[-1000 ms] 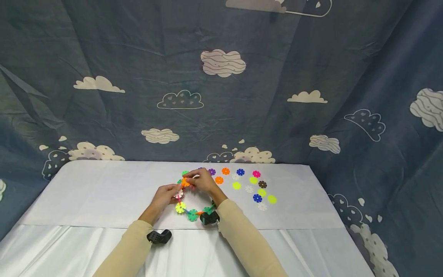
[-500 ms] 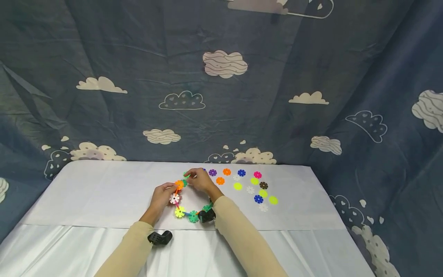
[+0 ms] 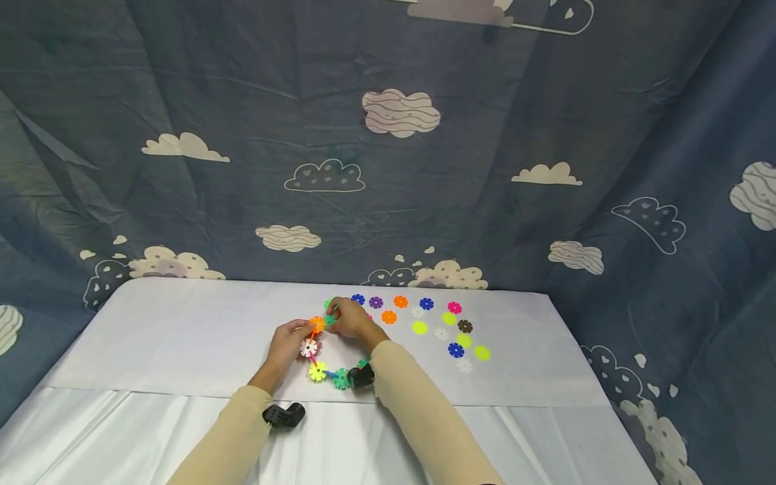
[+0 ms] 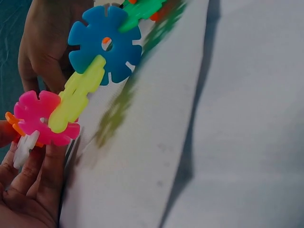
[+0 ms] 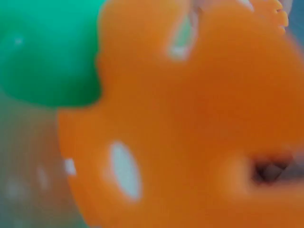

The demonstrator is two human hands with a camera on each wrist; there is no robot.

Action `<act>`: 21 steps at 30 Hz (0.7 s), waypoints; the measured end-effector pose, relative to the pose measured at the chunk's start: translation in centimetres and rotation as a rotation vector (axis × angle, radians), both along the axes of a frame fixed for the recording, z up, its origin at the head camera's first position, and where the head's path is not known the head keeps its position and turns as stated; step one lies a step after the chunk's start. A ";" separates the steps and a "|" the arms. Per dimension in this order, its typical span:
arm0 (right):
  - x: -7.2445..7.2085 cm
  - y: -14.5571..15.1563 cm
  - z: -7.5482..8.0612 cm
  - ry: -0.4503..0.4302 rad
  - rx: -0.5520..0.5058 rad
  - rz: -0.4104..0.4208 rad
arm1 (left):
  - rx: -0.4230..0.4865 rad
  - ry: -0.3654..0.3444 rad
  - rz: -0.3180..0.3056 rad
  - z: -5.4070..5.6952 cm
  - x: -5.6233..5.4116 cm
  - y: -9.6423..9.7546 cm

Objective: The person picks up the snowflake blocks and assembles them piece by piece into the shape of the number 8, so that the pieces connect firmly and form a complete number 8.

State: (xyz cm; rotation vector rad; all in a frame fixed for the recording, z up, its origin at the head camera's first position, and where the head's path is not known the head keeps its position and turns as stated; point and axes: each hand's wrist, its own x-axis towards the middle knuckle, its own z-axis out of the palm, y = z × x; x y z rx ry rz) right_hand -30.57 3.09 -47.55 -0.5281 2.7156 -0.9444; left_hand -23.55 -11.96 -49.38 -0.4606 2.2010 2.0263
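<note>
Notched plastic snowflake discs are linked edge to edge in a chain that curves into a ring. My left hand (image 3: 285, 347) holds the chain by an orange disc (image 3: 317, 325) on its far left. With thumb and fingertips, my right hand (image 3: 353, 319) pinches a green disc (image 3: 329, 319) beside that orange one. Down the near side run a white disc (image 3: 308, 348), a yellow disc (image 3: 318, 372) and a green linked disc (image 3: 341, 379). The left wrist view shows a pink disc (image 4: 40, 116) and a blue disc (image 4: 105, 45). Orange plastic fills the blurred right wrist view.
Loose discs lie to the right on the white table (image 3: 182, 337), among them an orange one (image 3: 401, 302), a pink one (image 3: 455, 308), a brown one (image 3: 465, 326) and a blue one (image 3: 456, 350). A dark cloud-print curtain (image 3: 424, 188) hangs behind.
My right hand has shifted from the orange disc to the green disc just beyond it. My left hand has moved slightly left and now holds the orange disc.
</note>
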 end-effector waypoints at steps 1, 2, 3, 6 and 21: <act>0.1 0.2 0.1 -0.017 -0.051 -0.018 | -0.009 0.004 -0.003 0.0 0.0 0.0; 0.1 0.5 0.1 -0.038 -0.107 -0.037 | -0.017 0.003 -0.004 0.0 0.0 0.0; 0.2 0.8 0.1 -0.060 -0.165 -0.055 | -0.030 0.001 -0.006 0.1 0.0 0.1; 0.4 1.6 0.2 -0.130 -0.341 -0.101 | -0.049 0.011 -0.013 0.2 0.1 0.1; 1.9 2.7 1.3 0.005 -0.351 -0.050 | -0.058 0.023 -0.012 -0.1 -0.2 0.5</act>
